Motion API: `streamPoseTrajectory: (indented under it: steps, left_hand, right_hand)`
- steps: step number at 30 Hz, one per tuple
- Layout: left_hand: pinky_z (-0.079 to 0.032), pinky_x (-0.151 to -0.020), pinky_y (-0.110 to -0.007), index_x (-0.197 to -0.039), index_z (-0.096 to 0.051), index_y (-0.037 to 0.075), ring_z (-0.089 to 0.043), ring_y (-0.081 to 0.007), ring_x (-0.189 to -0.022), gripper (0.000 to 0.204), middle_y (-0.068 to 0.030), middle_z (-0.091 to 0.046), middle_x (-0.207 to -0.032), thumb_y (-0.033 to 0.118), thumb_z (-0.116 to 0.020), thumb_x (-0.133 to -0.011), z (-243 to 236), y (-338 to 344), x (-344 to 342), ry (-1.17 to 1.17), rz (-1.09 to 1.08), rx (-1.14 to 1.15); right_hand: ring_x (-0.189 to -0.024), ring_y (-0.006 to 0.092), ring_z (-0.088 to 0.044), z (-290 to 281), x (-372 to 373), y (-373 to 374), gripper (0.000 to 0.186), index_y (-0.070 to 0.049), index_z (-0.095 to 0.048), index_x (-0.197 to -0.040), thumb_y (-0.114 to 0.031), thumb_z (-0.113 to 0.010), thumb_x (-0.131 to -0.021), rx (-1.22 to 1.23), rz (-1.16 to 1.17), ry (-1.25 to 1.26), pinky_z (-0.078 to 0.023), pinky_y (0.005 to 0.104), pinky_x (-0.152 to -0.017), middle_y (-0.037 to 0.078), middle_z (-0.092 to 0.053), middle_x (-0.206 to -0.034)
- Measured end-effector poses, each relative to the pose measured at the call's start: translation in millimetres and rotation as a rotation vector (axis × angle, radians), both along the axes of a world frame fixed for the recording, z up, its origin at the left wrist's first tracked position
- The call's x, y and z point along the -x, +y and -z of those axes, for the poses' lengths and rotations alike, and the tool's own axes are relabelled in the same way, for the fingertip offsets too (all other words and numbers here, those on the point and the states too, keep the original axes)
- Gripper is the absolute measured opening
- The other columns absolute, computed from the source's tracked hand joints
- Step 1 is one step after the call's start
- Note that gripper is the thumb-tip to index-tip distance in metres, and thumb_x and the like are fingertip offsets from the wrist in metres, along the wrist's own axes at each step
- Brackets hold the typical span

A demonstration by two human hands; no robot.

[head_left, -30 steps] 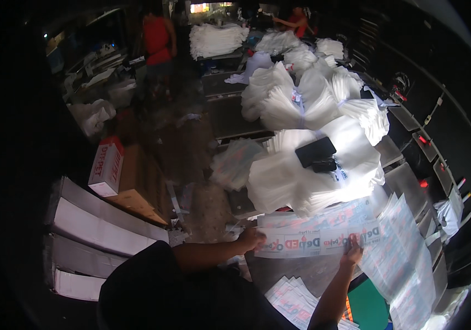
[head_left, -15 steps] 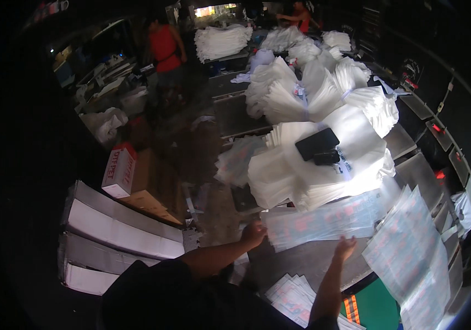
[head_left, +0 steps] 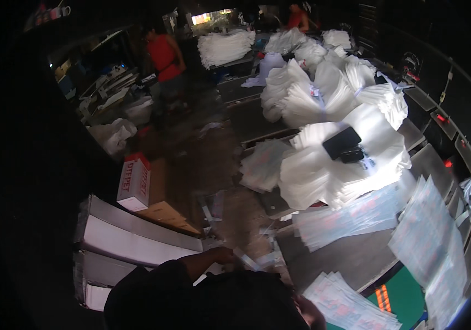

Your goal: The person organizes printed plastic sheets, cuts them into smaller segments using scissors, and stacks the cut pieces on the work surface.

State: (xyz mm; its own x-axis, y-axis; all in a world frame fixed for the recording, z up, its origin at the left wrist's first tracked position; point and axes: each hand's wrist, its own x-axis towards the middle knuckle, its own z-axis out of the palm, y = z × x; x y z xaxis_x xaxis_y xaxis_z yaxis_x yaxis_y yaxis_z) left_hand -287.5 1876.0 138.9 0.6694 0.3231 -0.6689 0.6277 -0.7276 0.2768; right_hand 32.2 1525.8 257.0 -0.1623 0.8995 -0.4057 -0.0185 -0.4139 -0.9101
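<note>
Dim workshop, grey metal table (head_left: 351, 258) on the right now carries the printed clear plastic sheet (head_left: 356, 214), released from both hands and lying flat near the white bag stacks (head_left: 329, 165). Left hand (head_left: 219, 257) has pulled back near the body, pinching a thin clear strip (head_left: 249, 259); right hand (head_left: 309, 312) sits low, grip cannot be told.

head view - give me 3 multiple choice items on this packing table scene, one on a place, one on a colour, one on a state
1. Where does the black pouch lie?
A. on a stack of white bags
B. on the floor
C. on the red and white box

2. What colour is the top of the person standing at the back?
A. green
B. red
C. yellow

3. How is the left hand?
A. flat on the grey table
B. holding the black pouch
C. closed on a thin clear strip

A: the pouch sits on the white bag stack.
B: the top is plainly red.
C: the fingers pinch the clear strip beside the table.
</note>
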Motion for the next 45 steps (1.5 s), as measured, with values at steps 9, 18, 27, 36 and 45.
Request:
streamPoseTrajectory:
  steps: [9,18,27,36,45]
  left_hand:
    - [-0.049,-0.08,-0.037,-0.096,-0.066,0.003,-0.064,-0.0253,-0.091,0.027,-0.0142,-0.067,-0.096,0.026,-0.064,-0.084,-105,34,23,-0.397,-0.263,0.297]
    - [-0.049,-0.074,-0.034,-0.095,-0.071,0.005,-0.066,-0.0201,-0.083,0.022,-0.0101,-0.071,-0.093,0.02,-0.067,-0.08,-155,-44,-56,-0.182,0.573,0.769]
    - [-0.05,-0.072,-0.034,-0.097,-0.07,0.006,-0.065,-0.0183,-0.08,0.025,-0.0085,-0.071,-0.089,0.025,-0.069,-0.081,-137,-28,-36,-0.122,0.573,0.654]
    - [-0.047,-0.074,-0.035,-0.098,-0.066,0.003,-0.062,-0.0191,-0.084,0.027,-0.0104,-0.068,-0.091,0.026,-0.067,-0.085,-128,-20,7,-0.179,0.367,0.803]
    - [-0.042,-0.075,-0.029,-0.091,-0.059,0.004,-0.05,-0.0092,-0.078,0.018,0.0009,-0.057,-0.08,0.022,-0.06,-0.091,-183,-18,95,-0.163,-0.148,0.866]
  right_hand:
    - [-0.105,0.0191,-0.057,-6,104,16,0.051,-0.013,-0.037,-0.139,-0.029,-0.053,-0.094,0.405,0.15,0.131,-0.049,0.0334,-0.084,0.006,-0.056,-0.124]
    - [-0.1,0.0197,-0.059,-12,143,44,0.053,-0.016,-0.034,-0.141,-0.034,-0.053,-0.094,0.441,0.286,0.139,-0.051,0.0352,-0.078,0.006,-0.056,-0.123]
    - [-0.095,0.0203,-0.061,-20,171,46,0.056,-0.02,-0.032,-0.142,-0.039,-0.052,-0.093,0.447,0.356,0.126,-0.053,0.0369,-0.072,0.006,-0.057,-0.122]
    - [-0.09,0.0209,-0.064,-19,183,34,0.059,-0.023,-0.029,-0.143,-0.044,-0.051,-0.093,0.467,0.403,0.172,-0.055,0.0387,-0.065,0.005,-0.058,-0.121]
    - [-0.085,0.0215,-0.066,2,198,3,0.061,-0.026,-0.027,-0.144,-0.049,-0.051,-0.092,0.554,0.5,0.441,-0.057,0.0405,-0.059,0.005,-0.058,-0.12]
